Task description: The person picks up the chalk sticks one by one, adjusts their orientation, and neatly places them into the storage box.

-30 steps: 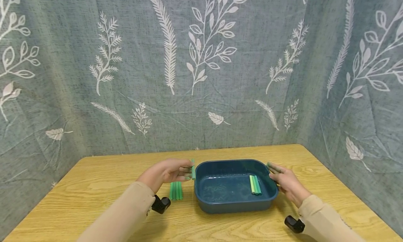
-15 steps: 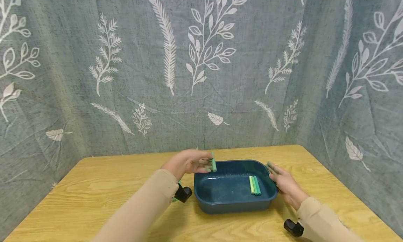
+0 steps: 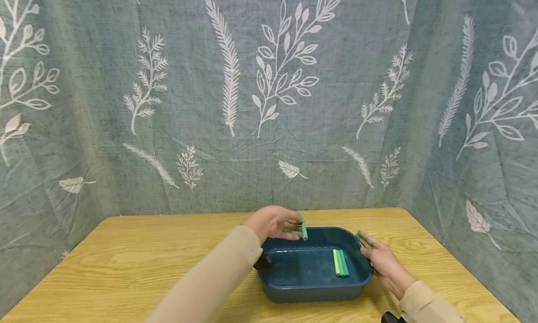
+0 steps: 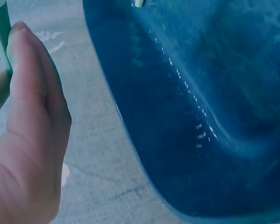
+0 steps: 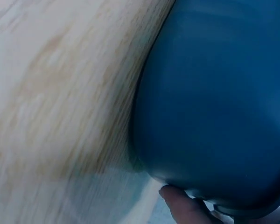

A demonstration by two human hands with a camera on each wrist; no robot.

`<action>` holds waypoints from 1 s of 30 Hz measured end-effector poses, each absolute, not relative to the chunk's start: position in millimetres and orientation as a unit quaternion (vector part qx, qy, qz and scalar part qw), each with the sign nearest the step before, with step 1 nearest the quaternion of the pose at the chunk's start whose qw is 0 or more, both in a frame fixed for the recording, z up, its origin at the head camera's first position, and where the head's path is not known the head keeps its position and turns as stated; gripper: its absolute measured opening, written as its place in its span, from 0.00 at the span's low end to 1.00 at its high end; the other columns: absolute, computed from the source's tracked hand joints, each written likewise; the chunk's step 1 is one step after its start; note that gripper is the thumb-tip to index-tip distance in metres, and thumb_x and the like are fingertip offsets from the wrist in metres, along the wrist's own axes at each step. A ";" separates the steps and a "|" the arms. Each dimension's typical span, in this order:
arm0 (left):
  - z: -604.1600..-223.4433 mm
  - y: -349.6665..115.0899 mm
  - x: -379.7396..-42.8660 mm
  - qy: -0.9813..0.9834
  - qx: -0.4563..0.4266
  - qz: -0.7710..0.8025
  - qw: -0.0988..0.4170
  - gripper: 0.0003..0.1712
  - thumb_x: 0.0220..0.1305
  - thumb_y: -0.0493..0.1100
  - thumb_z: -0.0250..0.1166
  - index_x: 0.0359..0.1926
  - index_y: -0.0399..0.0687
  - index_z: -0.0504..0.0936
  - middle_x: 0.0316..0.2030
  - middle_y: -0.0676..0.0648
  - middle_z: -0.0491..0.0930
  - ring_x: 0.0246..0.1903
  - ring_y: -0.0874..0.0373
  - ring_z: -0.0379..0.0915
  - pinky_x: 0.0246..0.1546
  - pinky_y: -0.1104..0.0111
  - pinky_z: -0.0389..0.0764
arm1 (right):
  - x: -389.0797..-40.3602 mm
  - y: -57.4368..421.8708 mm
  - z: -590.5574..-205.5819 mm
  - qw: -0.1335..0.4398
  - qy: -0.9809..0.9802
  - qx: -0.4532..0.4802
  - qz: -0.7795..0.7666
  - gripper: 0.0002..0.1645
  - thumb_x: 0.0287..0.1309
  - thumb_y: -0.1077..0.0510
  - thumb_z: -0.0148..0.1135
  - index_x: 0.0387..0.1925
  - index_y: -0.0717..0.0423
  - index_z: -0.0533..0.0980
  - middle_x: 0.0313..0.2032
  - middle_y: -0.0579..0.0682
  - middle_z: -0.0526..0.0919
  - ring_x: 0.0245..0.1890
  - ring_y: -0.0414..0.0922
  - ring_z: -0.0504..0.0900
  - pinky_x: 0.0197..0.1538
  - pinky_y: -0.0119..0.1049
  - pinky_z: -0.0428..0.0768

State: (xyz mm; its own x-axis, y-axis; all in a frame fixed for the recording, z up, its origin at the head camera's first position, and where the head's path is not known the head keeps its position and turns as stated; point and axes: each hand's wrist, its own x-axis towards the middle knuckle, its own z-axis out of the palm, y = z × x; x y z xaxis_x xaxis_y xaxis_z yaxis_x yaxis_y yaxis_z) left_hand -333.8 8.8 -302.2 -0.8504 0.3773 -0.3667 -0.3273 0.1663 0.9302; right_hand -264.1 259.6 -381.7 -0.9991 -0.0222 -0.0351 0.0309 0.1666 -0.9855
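My left hand (image 3: 282, 224) pinches a green chalk stick (image 3: 304, 228) by the fingertips, over the back left part of a dark blue basin (image 3: 311, 292). Part of that chalk (image 4: 1, 35) also shows at the upper left corner of the left wrist view. Three chalk sticks (image 3: 341, 263), pale yellow-green to teal, lie side by side at the right inside the basin. At the basin's right end, my right hand (image 3: 383, 261) holds the rim. A fingertip (image 5: 175, 198) presses against the outer wall in the right wrist view. Green dust marks the fingertips of both hands.
The basin stands on a wooden table (image 3: 138, 267). Patterned grey-green cloth (image 3: 244, 173) hangs behind the table and along both sides. My left sleeve (image 3: 210, 276) crosses the table left of the basin. A black wrist camera (image 3: 263, 261) overlaps the basin's left wall.
My left hand has carried the green chalk rightward, from beside the basin to over it. Green sticks seen on the table earlier are now hidden behind the left sleeve. My right hand stays at the rim.
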 end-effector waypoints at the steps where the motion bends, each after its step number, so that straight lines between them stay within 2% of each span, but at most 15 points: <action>1: -303.3 11.4 -334.7 0.713 0.014 0.644 0.277 0.04 0.70 0.35 0.58 0.43 0.38 0.75 0.35 0.41 0.75 0.52 0.42 0.76 0.53 0.60 0.79 | -264.0 260.3 -381.9 0.022 0.763 0.003 -0.646 0.34 0.73 0.69 0.35 0.75 0.66 0.40 0.73 0.67 0.41 0.71 0.68 0.42 0.68 0.61 0.59; 6: -307.8 23.5 -341.4 0.722 0.010 0.626 0.294 0.10 0.70 0.35 0.58 0.49 0.33 0.75 0.39 0.39 0.76 0.54 0.41 0.75 0.53 0.60 0.79 | -264.9 262.1 -382.7 0.019 0.769 0.001 -0.639 0.34 0.73 0.68 0.37 0.75 0.65 0.42 0.73 0.66 0.43 0.71 0.68 0.44 0.65 0.60 0.64; 10: -308.0 34.5 -347.6 0.729 0.012 0.605 0.319 0.13 0.71 0.34 0.57 0.53 0.31 0.74 0.41 0.38 0.76 0.57 0.40 0.72 0.55 0.60 0.78 | -267.3 262.3 -381.8 0.018 0.773 -0.001 -0.634 0.34 0.73 0.67 0.38 0.75 0.64 0.42 0.73 0.64 0.44 0.71 0.68 0.43 0.65 0.65 0.59; 12: -307.8 40.6 -350.4 0.735 0.015 0.592 0.331 0.13 0.71 0.33 0.57 0.54 0.31 0.74 0.39 0.38 0.76 0.58 0.40 0.72 0.55 0.61 0.78 | -268.8 262.1 -380.5 0.018 0.773 -0.003 -0.635 0.34 0.73 0.67 0.38 0.75 0.64 0.42 0.73 0.64 0.44 0.71 0.68 0.42 0.66 0.68 0.54; 17: -311.8 54.4 -355.5 0.745 0.019 0.567 0.351 0.14 0.71 0.33 0.56 0.53 0.28 0.76 0.33 0.40 0.75 0.59 0.41 0.71 0.56 0.60 0.77 | -271.2 261.6 -378.0 0.020 0.769 -0.006 -0.639 0.34 0.73 0.67 0.39 0.76 0.63 0.42 0.74 0.64 0.43 0.71 0.68 0.41 0.67 0.69 0.48; 26: -333.6 71.5 -355.7 0.753 -0.002 0.561 0.344 0.12 0.69 0.30 0.58 0.50 0.25 0.78 0.39 0.33 0.79 0.54 0.39 0.75 0.54 0.58 0.79 | -268.0 263.8 -379.5 0.018 0.764 0.005 -0.645 0.34 0.73 0.68 0.39 0.75 0.64 0.43 0.74 0.64 0.44 0.71 0.67 0.44 0.65 0.66 0.59; 30: -346.4 80.3 -353.1 0.749 -0.016 0.549 0.371 0.14 0.69 0.30 0.57 0.52 0.24 0.76 0.42 0.31 0.79 0.55 0.38 0.74 0.55 0.58 0.78 | -265.4 266.1 -382.9 0.016 0.767 0.011 -0.641 0.34 0.73 0.68 0.39 0.75 0.64 0.44 0.73 0.64 0.45 0.71 0.67 0.46 0.64 0.65 0.62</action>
